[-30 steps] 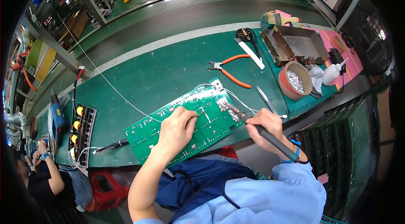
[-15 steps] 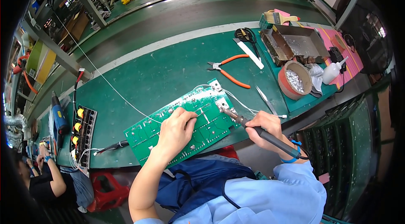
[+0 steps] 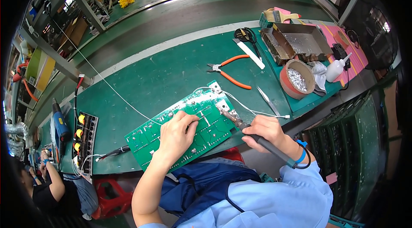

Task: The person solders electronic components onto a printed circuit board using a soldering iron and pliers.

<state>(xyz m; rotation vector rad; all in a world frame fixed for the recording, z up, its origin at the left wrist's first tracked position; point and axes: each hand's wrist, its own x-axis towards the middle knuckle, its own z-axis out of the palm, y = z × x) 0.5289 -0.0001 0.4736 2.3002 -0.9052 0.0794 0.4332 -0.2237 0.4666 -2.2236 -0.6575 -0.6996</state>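
Observation:
A green circuit board (image 3: 180,144) lies at a slant on the bench near its front edge, solder joints showing. My left hand (image 3: 176,135) rests over its middle, fingers pinched on a thin solder wire (image 3: 120,96) that runs in from the far left; a short end sticks out past the fingertips. In my right hand (image 3: 267,131) is a soldering iron (image 3: 272,148) with a dark handle. Its tip touches or hovers just above the board's right end, near a white-backed component (image 3: 222,104). White leads (image 3: 244,107) trail right from the board to a small connector.
Beyond the board lie orange-handled cutters (image 3: 234,73), a white knife (image 3: 249,54) and tweezers (image 3: 268,101). At right stand a red bowl of metal bits (image 3: 296,80), a metal tray (image 3: 304,43) and a bottle (image 3: 337,70). A component strip (image 3: 88,142) lies left; a co-worker (image 3: 53,183) sits beyond.
The soldering iron's handle has swung slightly toward me with my right hand, its tip staying by the board's right end. The whole view has shifted a little. My left hand keeps its place on the board.

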